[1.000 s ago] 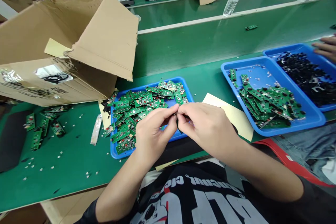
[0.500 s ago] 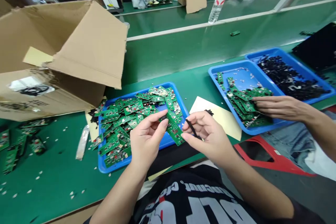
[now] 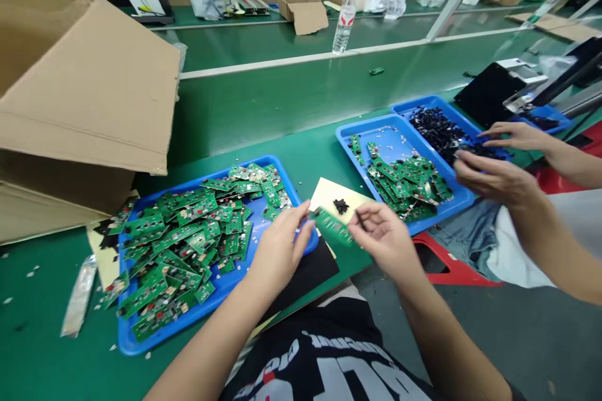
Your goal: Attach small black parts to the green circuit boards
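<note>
Pinched by one end in my left hand (image 3: 285, 239) is a narrow green circuit board (image 3: 333, 225), tilted and slightly blurred. At the board's other end is my right hand (image 3: 383, 235), its fingers closed on a thin black strip (image 3: 360, 220). Whether that strip touches the board I cannot tell. Behind the board lies a pale yellow sheet (image 3: 324, 191) with a small pile of black pieces (image 3: 341, 205) on it. To the left, a blue tray (image 3: 123, 332) holds a heap of similar circuit boards (image 3: 188, 238).
A co-worker's hands (image 3: 498, 175) are over a blue tray of black parts (image 3: 435, 131). Another blue tray (image 3: 345, 131) with boards stands between us. An open cardboard box (image 3: 126, 88) sits on the left. A water bottle (image 3: 345, 19) stands on the ledge.
The view has swung to the right. My hands still hold the board and black strip. The co-worker's hand has left the board tray for the black parts.
</note>
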Demonstrator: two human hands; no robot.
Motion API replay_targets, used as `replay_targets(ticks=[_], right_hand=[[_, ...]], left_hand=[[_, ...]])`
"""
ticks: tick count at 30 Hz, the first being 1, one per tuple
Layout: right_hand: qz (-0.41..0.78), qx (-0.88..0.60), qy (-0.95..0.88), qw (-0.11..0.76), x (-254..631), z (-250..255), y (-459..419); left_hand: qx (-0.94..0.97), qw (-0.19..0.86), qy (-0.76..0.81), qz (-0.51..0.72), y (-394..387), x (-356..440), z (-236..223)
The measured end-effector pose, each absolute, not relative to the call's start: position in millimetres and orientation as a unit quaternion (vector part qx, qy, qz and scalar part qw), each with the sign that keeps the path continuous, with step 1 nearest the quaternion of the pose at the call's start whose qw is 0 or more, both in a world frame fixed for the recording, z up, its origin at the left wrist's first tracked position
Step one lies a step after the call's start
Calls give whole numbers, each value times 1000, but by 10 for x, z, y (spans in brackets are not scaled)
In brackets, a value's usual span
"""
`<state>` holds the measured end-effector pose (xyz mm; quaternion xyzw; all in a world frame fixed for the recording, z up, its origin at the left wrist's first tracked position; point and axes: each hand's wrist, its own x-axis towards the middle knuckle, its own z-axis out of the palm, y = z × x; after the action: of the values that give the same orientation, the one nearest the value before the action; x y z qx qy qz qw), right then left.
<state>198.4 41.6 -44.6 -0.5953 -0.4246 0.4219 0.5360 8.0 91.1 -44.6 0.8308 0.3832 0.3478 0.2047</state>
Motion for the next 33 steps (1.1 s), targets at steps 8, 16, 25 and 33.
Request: replay_targets(ticks=[8,16,25,33], right_hand=[[81,-833,-376,397,3016,-366,884],[36,-804,-429,410,2813,-319,865],[230,-579,-635,457,2028,-473,688],[421,-543,-591,422,1653,-454,681]], left_hand=[[826,143,468,280,684,-283,-540],[781,62,604,146,859,-565,-617],[723,170,656,134,1155,-152,-708],[680,360,591,241,1077,-269,-508]])
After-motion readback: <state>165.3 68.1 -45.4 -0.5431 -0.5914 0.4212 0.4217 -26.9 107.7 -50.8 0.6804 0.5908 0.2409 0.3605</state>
